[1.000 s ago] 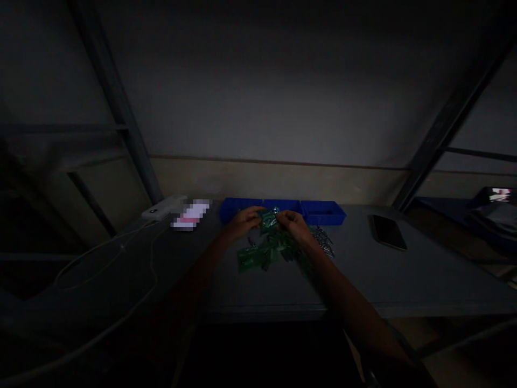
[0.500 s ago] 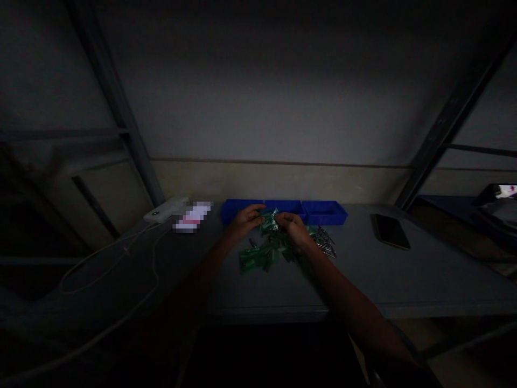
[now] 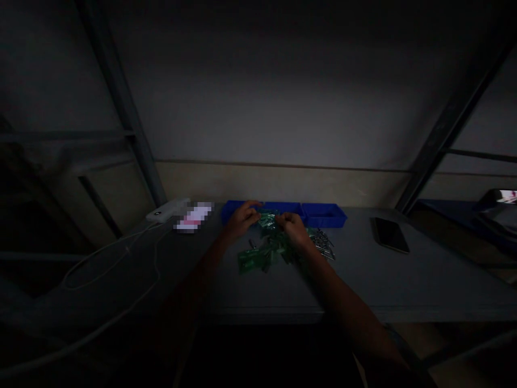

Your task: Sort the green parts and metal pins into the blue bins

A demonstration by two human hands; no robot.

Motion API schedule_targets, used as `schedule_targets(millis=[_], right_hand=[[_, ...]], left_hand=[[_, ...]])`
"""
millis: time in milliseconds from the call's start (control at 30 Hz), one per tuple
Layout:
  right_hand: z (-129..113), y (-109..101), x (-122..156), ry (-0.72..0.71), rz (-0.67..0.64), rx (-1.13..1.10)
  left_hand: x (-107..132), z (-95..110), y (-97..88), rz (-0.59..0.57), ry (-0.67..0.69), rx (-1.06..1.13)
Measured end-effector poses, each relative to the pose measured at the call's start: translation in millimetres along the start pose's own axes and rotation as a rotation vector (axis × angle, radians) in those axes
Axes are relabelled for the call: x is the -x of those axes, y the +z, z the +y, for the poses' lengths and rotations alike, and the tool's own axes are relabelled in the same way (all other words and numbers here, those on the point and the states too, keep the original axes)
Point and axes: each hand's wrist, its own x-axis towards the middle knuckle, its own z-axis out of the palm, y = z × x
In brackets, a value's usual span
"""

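Note:
Both hands meet over a heap of small green packets (image 3: pixel 262 253) on a grey table (image 3: pixel 363 280). My left hand (image 3: pixel 241 220) and my right hand (image 3: pixel 294 227) each pinch an end of one green packet (image 3: pixel 268 220), held just above the heap. The fingers of both hands are closed on it. Behind the hands stands a row of three blue bins (image 3: pixel 323 214). A small pile of metal pins (image 3: pixel 323 243) lies right of the heap. The scene is very dark.
A dark phone (image 3: pixel 389 235) lies on the table to the right. At the back left sit a white power bank (image 3: pixel 166 210) with a cable (image 3: pixel 121 258) and a white-pink card (image 3: pixel 193 216). Dark shelf uprights (image 3: pixel 125 113) flank the table on both sides.
The hands stay together on the packet and have sunk slightly toward the heap. The view has shifted a little.

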Motion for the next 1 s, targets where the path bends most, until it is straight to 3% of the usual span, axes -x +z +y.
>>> schedule_targets(millis=[433, 767, 1000], right_hand=[[13, 3, -1, -0.08, -0.023, 0.129], [9, -2, 0, -0.174, 0.004, 0.232], [10, 3, 2, -0.168, -0.026, 0.275]], left_hand=[[3, 1, 11.7, 0.192, -0.038, -0.004], [3, -4, 10.6, 0.13, -0.056, -0.01], [2, -9, 14.0, 0.199, 0.001, -0.141]])
